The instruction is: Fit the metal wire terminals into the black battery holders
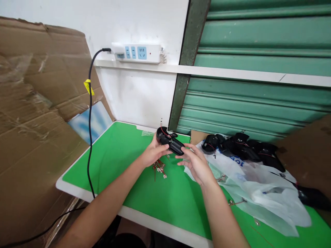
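Both hands are around a black plastic housing (176, 146) with a rounded end and thin red wires, held above the green table top. My left hand (153, 151) grips its rounded left end, the thumb lying along the near side. At the longer right end, the fingertips of my right hand (195, 160) press on the housing, its lower fingers spread apart. Below the housing lies a small heap of red-wired parts with little white and metal pieces (159, 168). What the left fingers do behind the housing is hidden.
Several similar black housings (240, 146) lie on a white plastic bag (269, 193) at the right. A black cable (89, 137) hangs from a power strip (139, 52) past the table's left side. Cardboard (33, 137) stands at the left; a green shutter (258, 38) rises behind.
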Demonstrator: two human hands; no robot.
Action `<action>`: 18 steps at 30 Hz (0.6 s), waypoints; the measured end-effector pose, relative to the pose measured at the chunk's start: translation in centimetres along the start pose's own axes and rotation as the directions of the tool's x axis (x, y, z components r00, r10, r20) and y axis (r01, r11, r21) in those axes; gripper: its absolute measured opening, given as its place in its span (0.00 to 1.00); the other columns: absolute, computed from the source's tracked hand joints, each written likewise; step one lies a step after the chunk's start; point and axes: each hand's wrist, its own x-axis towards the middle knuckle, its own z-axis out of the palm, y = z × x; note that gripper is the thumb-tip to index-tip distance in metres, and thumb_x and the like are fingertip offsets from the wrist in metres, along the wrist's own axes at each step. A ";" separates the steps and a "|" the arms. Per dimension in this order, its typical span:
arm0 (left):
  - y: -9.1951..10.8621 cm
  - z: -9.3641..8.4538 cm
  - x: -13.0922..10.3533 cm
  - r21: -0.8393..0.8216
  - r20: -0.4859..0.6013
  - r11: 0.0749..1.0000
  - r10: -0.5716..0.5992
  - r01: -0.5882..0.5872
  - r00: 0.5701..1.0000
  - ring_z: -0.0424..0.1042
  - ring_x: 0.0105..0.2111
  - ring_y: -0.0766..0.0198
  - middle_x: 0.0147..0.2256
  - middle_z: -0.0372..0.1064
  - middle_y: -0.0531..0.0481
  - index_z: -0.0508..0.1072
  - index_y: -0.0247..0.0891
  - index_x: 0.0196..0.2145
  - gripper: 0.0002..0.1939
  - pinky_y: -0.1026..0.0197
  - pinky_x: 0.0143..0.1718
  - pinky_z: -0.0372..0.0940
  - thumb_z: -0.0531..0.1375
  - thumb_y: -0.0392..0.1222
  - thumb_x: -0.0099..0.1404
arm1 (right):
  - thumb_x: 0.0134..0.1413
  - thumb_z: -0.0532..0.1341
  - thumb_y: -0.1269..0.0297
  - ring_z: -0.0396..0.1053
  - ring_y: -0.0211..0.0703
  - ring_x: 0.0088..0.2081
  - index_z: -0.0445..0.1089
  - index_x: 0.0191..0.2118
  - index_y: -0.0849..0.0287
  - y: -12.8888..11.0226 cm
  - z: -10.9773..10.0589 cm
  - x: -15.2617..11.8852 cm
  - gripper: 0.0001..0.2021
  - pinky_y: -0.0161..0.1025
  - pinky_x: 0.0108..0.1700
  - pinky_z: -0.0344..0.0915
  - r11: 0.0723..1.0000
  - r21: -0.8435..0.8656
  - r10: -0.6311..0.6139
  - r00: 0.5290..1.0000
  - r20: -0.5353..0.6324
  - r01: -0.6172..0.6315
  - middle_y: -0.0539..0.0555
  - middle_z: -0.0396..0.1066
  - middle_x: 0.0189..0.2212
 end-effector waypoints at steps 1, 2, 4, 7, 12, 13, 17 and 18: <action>0.0 -0.2 0.0 -0.009 0.027 1.000 -0.010 0.010 1.000 0.71 0.54 0.53 0.58 0.67 0.46 0.60 0.49 0.61 0.39 0.48 0.54 0.69 0.72 0.42 0.56 | 0.38 0.74 0.56 0.75 0.44 0.28 0.69 0.40 0.55 0.0 0.0 0.0 0.22 0.36 0.23 0.71 1.000 0.014 0.005 1.000 0.023 -0.005 0.49 0.75 0.28; 0.1 -0.4 0.1 -0.027 0.066 0.999 -0.032 0.034 0.997 0.72 0.54 0.52 0.58 0.67 0.45 0.61 0.49 0.61 0.38 0.46 0.54 0.70 0.72 0.45 0.56 | 0.38 0.74 0.56 0.74 0.42 0.26 0.70 0.39 0.56 -0.1 0.0 0.0 0.21 0.35 0.23 0.69 0.999 0.031 -0.015 1.000 0.023 0.014 0.49 0.75 0.27; 0.6 -1.0 0.2 -0.080 0.162 0.989 -0.114 0.128 0.980 0.72 0.53 0.47 0.59 0.67 0.40 0.64 0.46 0.60 0.36 0.43 0.50 0.72 0.67 0.60 0.58 | 0.39 0.73 0.56 0.69 0.37 0.22 0.72 0.39 0.57 -0.2 0.0 0.1 0.20 0.33 0.22 0.64 0.993 0.058 -0.097 0.994 -0.041 0.099 0.48 0.74 0.27; 1.3 -1.6 0.3 -0.096 0.281 0.946 -0.274 0.311 0.920 0.75 0.48 0.44 0.57 0.70 0.35 0.70 0.40 0.57 0.42 0.44 0.40 0.75 0.51 0.76 0.61 | 0.39 0.72 0.56 0.62 0.33 0.22 0.76 0.39 0.57 -0.4 -0.1 0.2 0.19 0.31 0.20 0.56 0.984 0.029 -0.171 0.980 -0.104 0.175 0.48 0.73 0.28; 0.0 -1.2 0.2 0.069 0.324 0.903 -0.421 0.423 0.847 0.78 0.34 0.53 0.42 0.78 0.41 0.71 0.39 0.56 0.28 0.55 0.31 0.72 0.58 0.58 0.63 | 0.42 0.70 0.52 0.62 0.37 0.25 0.77 0.40 0.57 -0.5 0.3 -0.1 0.19 0.32 0.22 0.55 0.979 -0.104 -0.175 0.984 -0.013 0.173 0.50 0.72 0.28; -0.4 -1.1 0.2 0.077 0.301 0.910 -0.412 0.408 0.860 0.77 0.32 0.55 0.38 0.78 0.43 0.70 0.39 0.56 0.28 0.57 0.30 0.71 0.59 0.53 0.61 | 0.43 0.69 0.51 0.64 0.38 0.28 0.77 0.41 0.57 -0.4 0.4 -0.1 0.20 0.32 0.24 0.57 0.968 -0.148 -0.209 0.977 -0.038 0.201 0.51 0.73 0.31; -1.6 -0.4 0.5 0.047 0.090 0.972 -0.232 0.228 0.969 0.72 0.30 0.60 0.37 0.76 0.48 0.70 0.39 0.54 0.29 0.60 0.32 0.67 0.58 0.43 0.53 | 0.44 0.69 0.47 0.68 0.41 0.35 0.74 0.38 0.57 -0.5 0.6 -0.3 0.20 0.35 0.30 0.64 0.862 -0.361 -0.455 0.858 -0.239 0.356 0.54 0.73 0.37; -1.6 -0.3 0.5 0.058 0.041 0.984 -0.173 0.171 0.984 0.71 0.31 0.61 0.38 0.75 0.48 0.70 0.39 0.53 0.29 0.60 0.33 0.66 0.58 0.42 0.51 | 0.45 0.69 0.45 0.67 0.40 0.32 0.72 0.35 0.57 -0.5 0.7 -0.4 0.20 0.34 0.29 0.63 0.852 -0.377 -0.468 0.851 -0.240 0.362 0.52 0.72 0.33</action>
